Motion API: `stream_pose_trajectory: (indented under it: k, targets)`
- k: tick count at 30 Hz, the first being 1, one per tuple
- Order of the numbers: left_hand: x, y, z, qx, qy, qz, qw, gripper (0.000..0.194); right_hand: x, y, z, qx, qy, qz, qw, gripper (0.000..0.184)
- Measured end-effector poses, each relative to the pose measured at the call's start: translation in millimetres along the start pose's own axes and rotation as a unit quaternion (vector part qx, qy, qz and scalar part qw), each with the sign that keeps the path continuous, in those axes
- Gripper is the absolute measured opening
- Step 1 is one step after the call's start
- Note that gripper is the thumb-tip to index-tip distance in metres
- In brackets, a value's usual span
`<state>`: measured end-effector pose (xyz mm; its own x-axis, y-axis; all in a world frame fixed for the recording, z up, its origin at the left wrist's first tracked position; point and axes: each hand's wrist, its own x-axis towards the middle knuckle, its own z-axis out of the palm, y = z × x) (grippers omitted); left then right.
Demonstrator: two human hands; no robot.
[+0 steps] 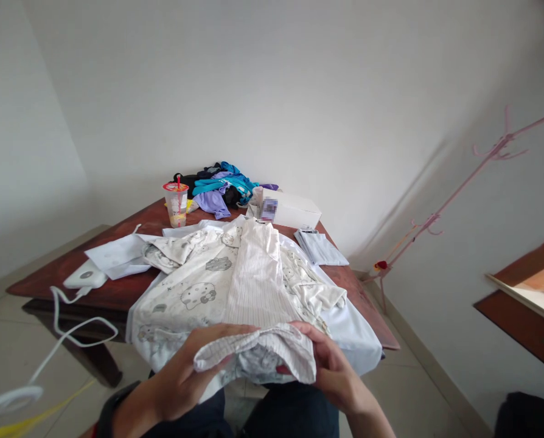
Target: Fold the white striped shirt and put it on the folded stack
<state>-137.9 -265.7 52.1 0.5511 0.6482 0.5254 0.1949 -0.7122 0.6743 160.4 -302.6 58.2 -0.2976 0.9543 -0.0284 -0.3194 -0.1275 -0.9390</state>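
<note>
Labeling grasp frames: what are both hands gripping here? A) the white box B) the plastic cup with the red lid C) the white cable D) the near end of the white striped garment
D: the left hand and right hand both pinch the bunched near end of the striped garment, far from the cup.

Bare forearms — dark wristband (112, 398) (left wrist), dark trousers (294, 413).

a white pinstriped garment (258, 286) lies lengthwise over a cream sheep-print cloth (194, 292) on the table (117, 295), reaching back toward the far edge. its near end is bunched and lifted off the table's front edge.
</note>
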Motion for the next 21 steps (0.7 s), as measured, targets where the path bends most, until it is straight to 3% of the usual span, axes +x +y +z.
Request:
stream_pose_trajectory:
  k: [2, 4, 7, 9, 12, 14, 16, 19, 21]
  targets:
    - [1.9, 0.7, -2.9, -0.001, -0.014, -0.022, 1.0, 0.039, -1.4, 0.3, -0.3, -0.139, 0.038, -0.076, 0.987, 0.044]
    - [1.7, 1.7, -5.5, -0.01, -0.045, -0.015, 0.999, 0.041, -2.6, -1.2, 0.8, -0.269, 0.065, -0.157, 0.948, 0.027]
    - [-2.5, 5.2, -10.3, -0.025, -0.104, 0.01, 0.994, 0.047, -7.5, -5.2, 1.3, -0.405, 0.049, -0.227, 0.884, 0.009]
    - [-6.1, 7.7, -14.4, -0.025, -0.137, 0.002, 0.99, 0.05, -12.8, -9.1, 0.1, -0.455, 0.026, -0.25, 0.854, 0.01]
    - [-5.4, 7.6, -20.6, -0.024, -0.15, -0.071, 0.986, 0.046, -17.5, -21.2, -1.9, -0.506, 0.034, -0.287, 0.813, 0.01]
    - [3.6, 3.7, -23.1, -0.028, -0.107, -0.154, 0.982, 0.039, -12.6, -33.9, -2.7, -0.528, 0.066, -0.296, 0.793, 0.011]
    - [20.9, -2.7, -23.5, -0.035, -0.047, -0.247, 0.967, 0.044, 2.4, -46.2, -4.7, -0.521, 0.079, -0.275, 0.805, 0.018]
    - [57.5, -16.3, -20.5, -0.11, 0.002, -0.333, 0.937, 0.055, 42.7, -52.6, -13.1, -0.413, 0.071, -0.169, 0.892, 0.026]
    - [83.5, -29.8, -17.7, -0.209, 0.02, -0.335, 0.919, 0.051, 75.3, -46.9, -21.0, -0.286, 0.125, -0.105, 0.944, 0.034]
